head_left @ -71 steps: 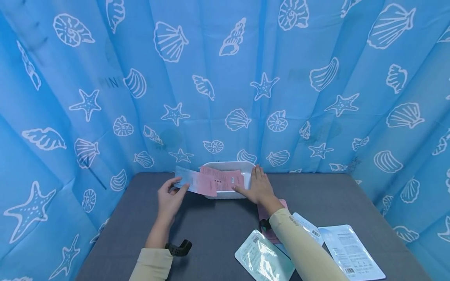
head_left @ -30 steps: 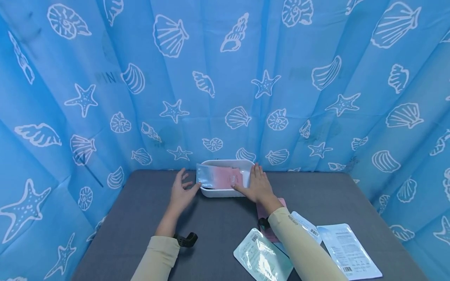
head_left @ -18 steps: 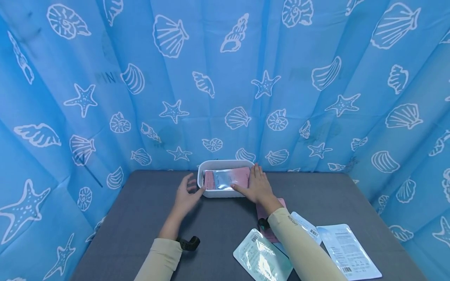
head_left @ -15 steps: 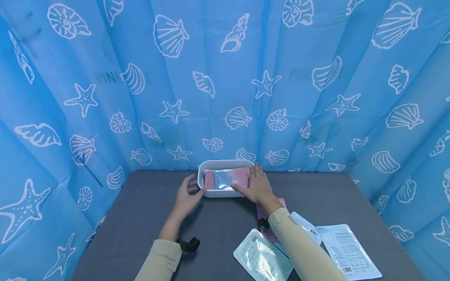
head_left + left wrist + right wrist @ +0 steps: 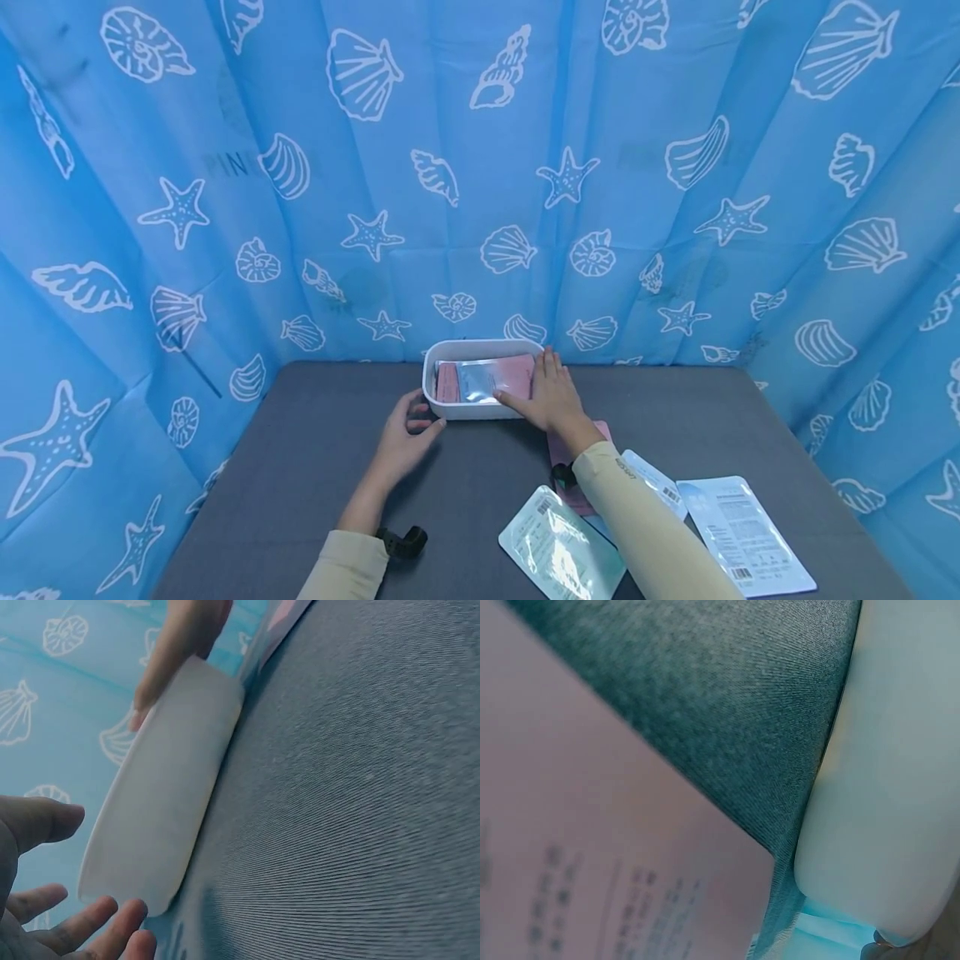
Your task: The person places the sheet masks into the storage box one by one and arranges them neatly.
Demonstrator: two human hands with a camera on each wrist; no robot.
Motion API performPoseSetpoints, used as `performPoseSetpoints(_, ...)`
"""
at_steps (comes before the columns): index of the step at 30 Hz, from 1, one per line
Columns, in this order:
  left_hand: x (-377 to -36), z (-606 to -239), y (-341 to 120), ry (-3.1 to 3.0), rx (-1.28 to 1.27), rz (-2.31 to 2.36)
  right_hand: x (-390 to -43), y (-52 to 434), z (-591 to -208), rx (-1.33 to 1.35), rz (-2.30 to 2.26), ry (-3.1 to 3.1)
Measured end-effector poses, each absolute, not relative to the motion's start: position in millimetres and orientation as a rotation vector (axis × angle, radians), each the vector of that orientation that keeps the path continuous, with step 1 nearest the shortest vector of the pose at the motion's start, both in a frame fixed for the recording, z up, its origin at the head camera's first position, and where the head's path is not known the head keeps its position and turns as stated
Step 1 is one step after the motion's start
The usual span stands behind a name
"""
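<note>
A white plastic box (image 5: 480,412) stands at the back of the table, against the curtain. Inside it lies a glossy blue-to-pink sachet (image 5: 480,382) on top of a pink printed sachet (image 5: 447,382). My right hand (image 5: 552,402) rests on the box's right end, its straight fingers along the right rim and its thumb reaching over the front rim. By the left end is my left hand (image 5: 402,440), fingers spread and relaxed, holding nothing. In the left wrist view, the left fingers (image 5: 82,930) are close to the box's end; whether they touch it I cannot tell.
Beside and under the right forearm lie a pink sachet (image 5: 562,454), a green sachet (image 5: 558,542), a white sachet (image 5: 656,482) and a larger white-blue sachet (image 5: 750,537). A blue curtain (image 5: 480,183) with white shell prints hangs behind the grey table (image 5: 450,517).
The blue-to-pink sachet went from my left hand into the box, then slid right within it. My left hand let go and has drawn slightly down toward me. My right hand has stayed on the box.
</note>
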State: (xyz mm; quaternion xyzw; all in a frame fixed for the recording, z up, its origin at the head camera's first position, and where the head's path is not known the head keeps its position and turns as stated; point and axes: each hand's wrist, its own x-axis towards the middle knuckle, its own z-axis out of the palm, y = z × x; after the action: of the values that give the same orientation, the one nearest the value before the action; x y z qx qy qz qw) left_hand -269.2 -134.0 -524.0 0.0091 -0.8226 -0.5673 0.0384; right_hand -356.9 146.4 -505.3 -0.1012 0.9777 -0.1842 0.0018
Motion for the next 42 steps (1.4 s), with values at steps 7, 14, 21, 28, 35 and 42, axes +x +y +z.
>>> performPoseSetpoints(7, -260, -525, -127, -2.560, -0.016, -1.777, -357, 146, -506, -0.320, -0.584, 3.081)
performPoseSetpoints(14, -247, -527, -122, -2.622, -0.039, -1.775, -359, 145, -505, -0.328, -0.572, 3.088)
performPoseSetpoints(21, -233, -528, -120, -2.670, -0.175, -1.843, -362, 147, -506, -0.331, -0.543, 3.090)
performPoseSetpoints(28, -220, -527, -113, -2.719, -0.249, -1.865, -364, 148, -507, -0.319, -0.523, 3.086)
performPoseSetpoints(35, -207, -527, -103, -2.804, -0.266, -1.873, -361, 148, -507, -0.299, -0.540, 3.072)
performPoseSetpoints(42, -188, -525, -85, -2.809, -0.296, -1.975, -360, 147, -508, -0.308, -0.545, 3.076)
